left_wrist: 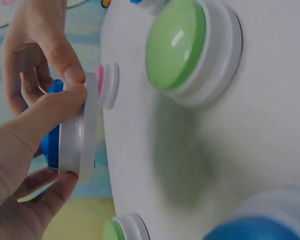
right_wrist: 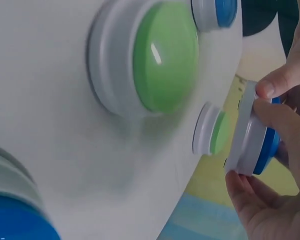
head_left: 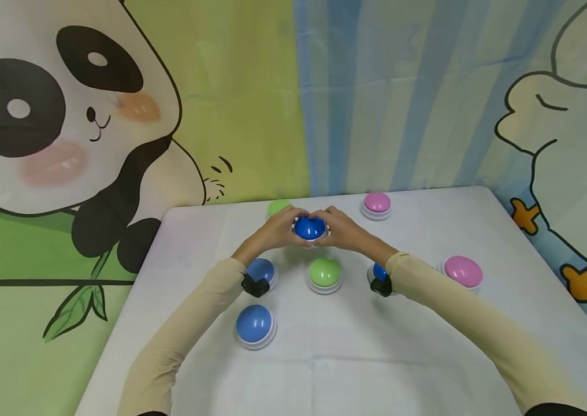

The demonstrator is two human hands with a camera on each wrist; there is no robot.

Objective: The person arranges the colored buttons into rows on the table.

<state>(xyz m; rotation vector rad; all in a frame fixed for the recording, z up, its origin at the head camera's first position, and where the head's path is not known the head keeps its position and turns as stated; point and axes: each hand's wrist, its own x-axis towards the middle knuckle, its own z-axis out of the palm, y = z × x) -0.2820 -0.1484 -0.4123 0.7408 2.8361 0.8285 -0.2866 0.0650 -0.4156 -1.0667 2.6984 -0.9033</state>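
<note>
A blue push button with a white round base is held up off the table between both hands. My left hand grips its left side, thumb low and fingers along the far edge. From the other side my right hand grips it the same way. In the left wrist view the two thumbs meet at the rim of the white base. The underside, with small dark feet, faces the table in the right wrist view. Just below the hands stands a green button; another green button is partly hidden behind the left hand.
On the white table stand a blue button at the front left, another blue button by the left wrist, and a third blue button partly behind the right wrist. Pink buttons stand to the right. A printed cartoon backdrop rises behind.
</note>
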